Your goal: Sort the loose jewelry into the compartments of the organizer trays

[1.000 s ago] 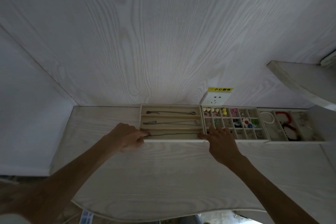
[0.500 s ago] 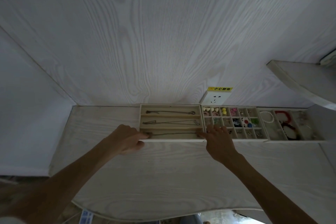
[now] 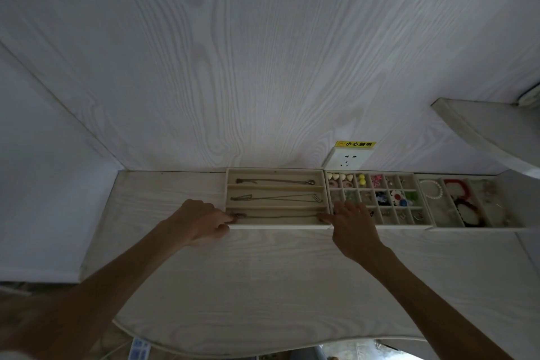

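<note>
Three beige organizer trays sit side by side along the back edge of a pale wood-grain table, pushed against a matching wood-grain wall. I see my left hand at the left end of the necklace tray, its fingers curled and pinching one end of a thin chain that lies stretched along the nearest of three long slots. My right hand is at the opposite end, its fingertip pressing the chain's other end; the remaining fingers spread loosely over the neighbouring grid tray, which holds small colourful earrings and beads. Two more necklaces lie in the slots behind. At far right, a bracelet tray holds white and red bracelets. On the wall just above the trays are a white socket with a yellow warning label. A pale shelf juts in at upper right.
</note>
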Demonstrator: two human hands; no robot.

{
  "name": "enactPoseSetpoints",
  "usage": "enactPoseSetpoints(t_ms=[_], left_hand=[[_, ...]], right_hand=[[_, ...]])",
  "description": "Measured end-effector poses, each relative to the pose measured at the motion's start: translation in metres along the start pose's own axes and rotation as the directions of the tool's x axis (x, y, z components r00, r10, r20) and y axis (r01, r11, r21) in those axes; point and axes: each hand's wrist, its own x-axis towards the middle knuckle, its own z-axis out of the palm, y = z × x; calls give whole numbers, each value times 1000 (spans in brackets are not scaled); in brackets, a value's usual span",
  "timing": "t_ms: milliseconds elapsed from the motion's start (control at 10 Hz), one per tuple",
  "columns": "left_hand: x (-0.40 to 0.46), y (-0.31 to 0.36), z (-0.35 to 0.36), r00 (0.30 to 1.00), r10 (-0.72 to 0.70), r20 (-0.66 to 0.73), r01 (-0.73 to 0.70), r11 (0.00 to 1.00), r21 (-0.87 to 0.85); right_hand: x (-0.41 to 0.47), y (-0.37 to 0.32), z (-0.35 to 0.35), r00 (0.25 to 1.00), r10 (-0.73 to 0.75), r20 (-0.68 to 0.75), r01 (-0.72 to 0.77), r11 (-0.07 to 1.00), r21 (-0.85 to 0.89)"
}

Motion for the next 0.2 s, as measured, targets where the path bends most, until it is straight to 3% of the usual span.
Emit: enactPoseSetpoints(t_ms=[200], left_hand=[[6, -4, 4, 1000, -11, 0, 11, 995, -98]], right_hand=[[3, 1, 2, 1000, 13, 1, -13, 999, 51]])
